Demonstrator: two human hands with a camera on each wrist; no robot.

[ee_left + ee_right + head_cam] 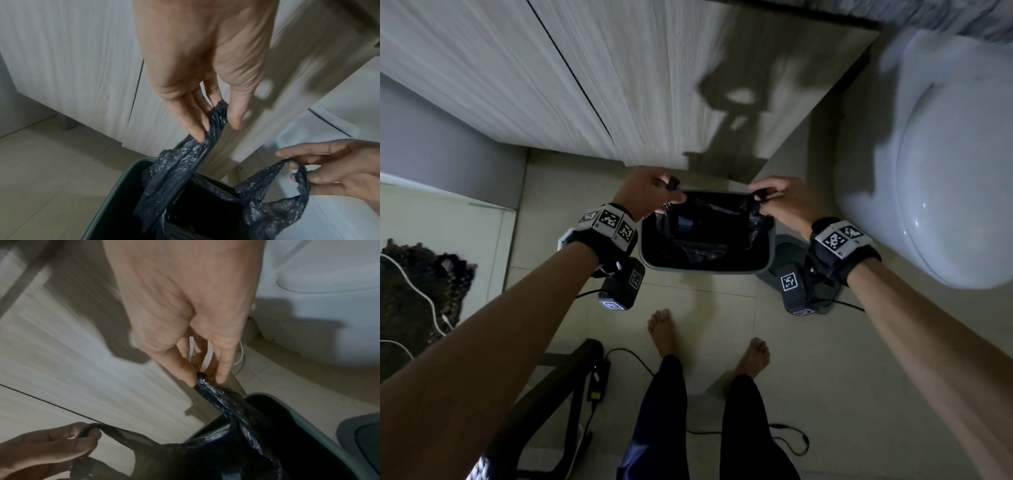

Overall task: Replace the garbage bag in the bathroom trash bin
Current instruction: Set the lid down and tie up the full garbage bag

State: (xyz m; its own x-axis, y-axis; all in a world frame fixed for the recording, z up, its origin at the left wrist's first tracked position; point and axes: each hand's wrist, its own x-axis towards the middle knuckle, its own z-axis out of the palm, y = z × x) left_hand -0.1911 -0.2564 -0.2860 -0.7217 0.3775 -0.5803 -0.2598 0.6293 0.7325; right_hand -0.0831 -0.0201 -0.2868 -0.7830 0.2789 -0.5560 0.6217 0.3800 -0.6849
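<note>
A black plastic garbage bag [717, 222] hangs in the mouth of a grey-green trash bin [709, 270] on the tiled floor. My left hand [654, 195] pinches the bag's left handle [216, 118] between thumb and fingers, above the bin's left rim [123, 183]. Over the right rim [312, 423], my right hand [780, 198] pinches the right handle [207, 386]. Both handles are pulled up and apart, so the bag [185, 186] is stretched open over the bin. The bag [236, 451] reaches down inside; its bottom is hidden in the dark.
A wood-grain cabinet [585, 85] stands right behind the bin. A white toilet [945, 171] is close on the right. The bin's grey lid [787, 253] lies on the floor to its right. My bare feet [664, 332] and cables [633, 356] are nearer me; a dark mat [421, 291] lies left.
</note>
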